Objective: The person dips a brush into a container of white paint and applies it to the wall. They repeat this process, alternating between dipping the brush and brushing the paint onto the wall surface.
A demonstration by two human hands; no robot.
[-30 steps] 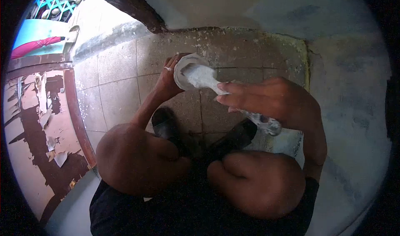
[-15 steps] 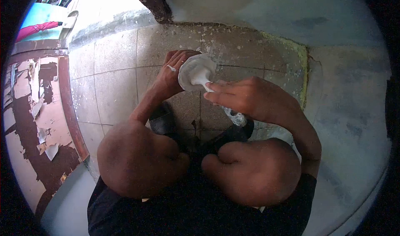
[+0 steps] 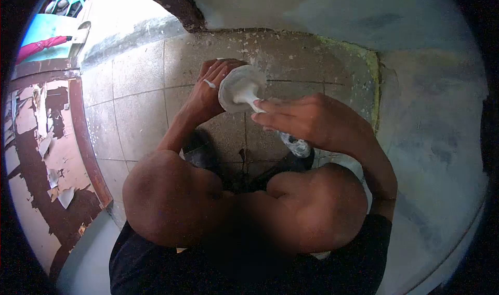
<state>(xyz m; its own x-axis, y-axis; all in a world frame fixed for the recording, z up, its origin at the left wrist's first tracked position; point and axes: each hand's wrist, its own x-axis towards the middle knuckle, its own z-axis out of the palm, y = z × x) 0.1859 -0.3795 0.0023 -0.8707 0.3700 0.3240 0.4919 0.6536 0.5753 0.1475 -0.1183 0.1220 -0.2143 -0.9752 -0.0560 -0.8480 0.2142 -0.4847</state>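
Note:
My left hand (image 3: 212, 89) is closed around the far left side of a shallow round bowl (image 3: 225, 93) and holds it tilted above the floor. White paste coats the inside of the bowl, and a white smear marks the back of that hand. My right hand (image 3: 309, 119) pinches a paste-covered tool that looks like a putty knife (image 3: 251, 99). Its wide end lies in the bowl, and paste hides its exact shape. Below my right hand, a crumpled white-smeared thing (image 3: 297, 146) shows near my foot; what it is I cannot make out.
My bent knees (image 3: 169, 199) are just below my hands. Paint-spotted floor tiles (image 3: 138, 100) lie beneath. A patchy grey wall (image 3: 431, 133) rises on the right. At left is a board with peeling sheets (image 3: 65, 154), and a dark wooden post (image 3: 179, 6) stands ahead.
The view has shifted slightly, and my knees look closer together. Both hands keep their hold, with the tool's end still in the bowl.

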